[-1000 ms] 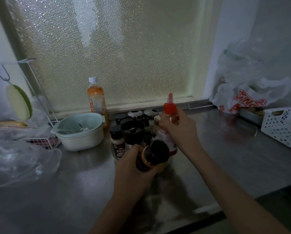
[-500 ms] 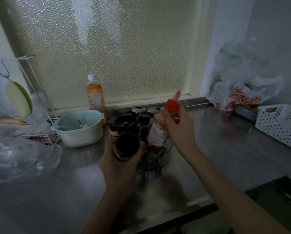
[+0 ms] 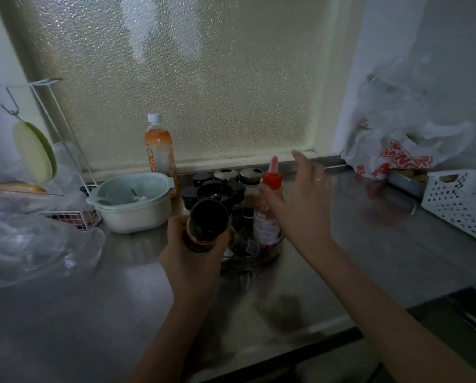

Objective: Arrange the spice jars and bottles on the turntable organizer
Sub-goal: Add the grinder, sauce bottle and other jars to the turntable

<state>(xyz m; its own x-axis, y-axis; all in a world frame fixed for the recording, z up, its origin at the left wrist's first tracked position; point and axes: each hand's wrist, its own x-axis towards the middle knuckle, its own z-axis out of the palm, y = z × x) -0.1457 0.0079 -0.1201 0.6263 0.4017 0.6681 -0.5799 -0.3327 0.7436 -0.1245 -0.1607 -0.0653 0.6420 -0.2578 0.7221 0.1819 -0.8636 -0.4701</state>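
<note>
— bottle's down. the red-capped squeeze bottle (image 3: 268, 214) stands upright on the turntable (image 3: 254, 259) now, at its right edge. half a second ago the right hand (image 3: 300, 205) had it tilted in the air.

— and the hand?

— open, fingers spread and holding nothing, just right of the bottle. whether the palm touches the label i cannot tell; it's blurred.

— so that one's placed.

— looks so to me. the left hand (image 3: 188, 252) is wrapped tight round a dark-capped amber jar (image 3: 208, 223), lifted at the near left of the turntable and not set down. it has drifted left over the last second.

— room for it?

— tight. black-lidded jars (image 3: 217, 193) crowd the middle and far side of the turntable, two silver-lidded ones (image 3: 238, 174) at the back. the near left looks like the free spot, i'd guess.

— anything in the way?

— the pale green bowl (image 3: 133, 201) sits left of the turntable, the orange drink bottle (image 3: 159, 146) behind that. both clear of it.
</note>
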